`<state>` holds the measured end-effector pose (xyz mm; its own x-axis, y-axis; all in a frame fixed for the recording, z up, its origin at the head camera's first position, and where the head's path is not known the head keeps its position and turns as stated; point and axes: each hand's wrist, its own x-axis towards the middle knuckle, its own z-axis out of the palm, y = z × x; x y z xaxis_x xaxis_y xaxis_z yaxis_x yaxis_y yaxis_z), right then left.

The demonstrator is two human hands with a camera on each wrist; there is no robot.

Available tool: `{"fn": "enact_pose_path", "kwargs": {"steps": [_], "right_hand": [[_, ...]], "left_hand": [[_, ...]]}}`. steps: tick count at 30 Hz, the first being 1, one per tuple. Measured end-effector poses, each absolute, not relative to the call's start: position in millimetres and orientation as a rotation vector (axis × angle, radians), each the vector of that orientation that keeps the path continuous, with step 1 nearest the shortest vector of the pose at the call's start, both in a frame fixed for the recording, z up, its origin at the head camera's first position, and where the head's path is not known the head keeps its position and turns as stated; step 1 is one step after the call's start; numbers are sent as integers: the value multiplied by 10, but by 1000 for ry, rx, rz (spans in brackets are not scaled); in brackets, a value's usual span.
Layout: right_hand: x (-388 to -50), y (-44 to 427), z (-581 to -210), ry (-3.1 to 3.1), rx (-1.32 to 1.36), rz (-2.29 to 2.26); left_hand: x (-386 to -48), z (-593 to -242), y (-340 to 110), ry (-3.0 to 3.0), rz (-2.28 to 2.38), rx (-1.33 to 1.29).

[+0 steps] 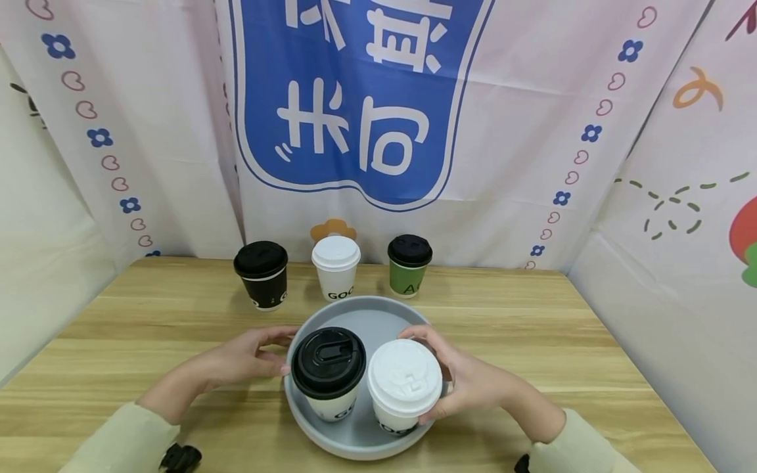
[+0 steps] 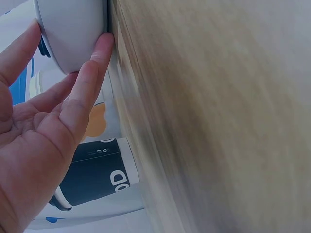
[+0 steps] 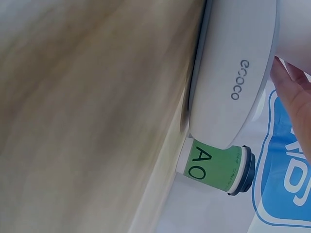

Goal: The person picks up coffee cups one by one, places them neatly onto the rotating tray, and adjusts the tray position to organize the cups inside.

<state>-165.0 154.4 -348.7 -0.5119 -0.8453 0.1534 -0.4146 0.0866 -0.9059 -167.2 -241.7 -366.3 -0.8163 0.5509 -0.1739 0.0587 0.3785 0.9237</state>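
Pale sleeves (image 1: 124, 440) frame a round grey tray (image 1: 378, 320) on our surface (image 1: 503, 328). Our left hand (image 1: 245, 360) lies relaxed, fingertips against the tray's outer wall, perhaps steadying it. Our right hand (image 1: 467, 381) grips the large white-lidded cup (image 1: 405, 381) inside, seemingly to hold it upright beside the large black-lidded cup (image 1: 328, 368). Behind, we see a small green cup (image 1: 408, 276).

A: What stands on the wood-grain table (image 1: 532, 341)?
B: A round grey tray (image 1: 369, 317), lower centre of the frame
A: And above that?
B: Across mid-frame, left to right: a black paper cup (image 1: 264, 286), a white paper cup (image 1: 337, 279) and a green paper cup (image 1: 406, 277), all upright
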Motion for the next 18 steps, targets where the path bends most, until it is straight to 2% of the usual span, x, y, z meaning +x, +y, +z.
{"fn": "enact_pose_path", "kwargs": {"steps": [18], "right_hand": [[-1854,1956,-3317,2168,-1227,-1260]], "left_hand": [[-1664,-3639,-2419,2185,1419,508]]}}
